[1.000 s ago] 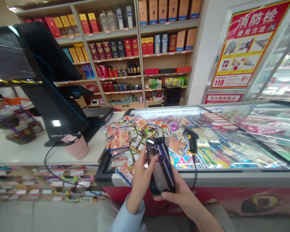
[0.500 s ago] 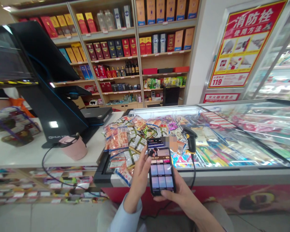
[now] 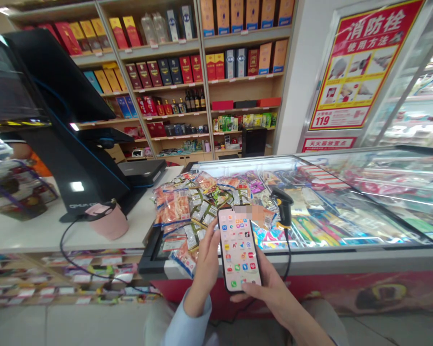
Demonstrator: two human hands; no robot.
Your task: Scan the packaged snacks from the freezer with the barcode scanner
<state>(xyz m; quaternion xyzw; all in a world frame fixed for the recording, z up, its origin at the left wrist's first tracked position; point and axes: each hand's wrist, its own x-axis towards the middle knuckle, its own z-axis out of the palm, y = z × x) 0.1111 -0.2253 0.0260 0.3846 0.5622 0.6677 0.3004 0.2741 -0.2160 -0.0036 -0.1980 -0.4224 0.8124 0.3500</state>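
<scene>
A smartphone (image 3: 239, 250) is held upright between my two hands, its lit screen showing rows of app icons. My left hand (image 3: 207, 257) grips its left edge, with the fingers partly hidden behind it. On the lower right side, my right hand (image 3: 265, 281) wraps round the phone, the thumb over the bottom of the screen. Behind the phone, a pile of packaged snacks (image 3: 175, 209) lies on the glass top of a freezer (image 3: 346, 257). A black handheld barcode scanner (image 3: 283, 206) stands to the right of the phone, its cable hanging down the freezer front.
A black checkout terminal (image 3: 82, 158) and a pink container (image 3: 108, 222) stand on the white counter (image 3: 137, 235) at left. Shelves (image 3: 205, 84) of boxed bottles line the back wall. A red poster (image 3: 362, 67) hangs at right. Part of a person (image 3: 25, 151) shows behind the terminal.
The phone screen has switched from a dark page with picture tiles to a light home screen of app icons. Both hands keep nearly the same hold.
</scene>
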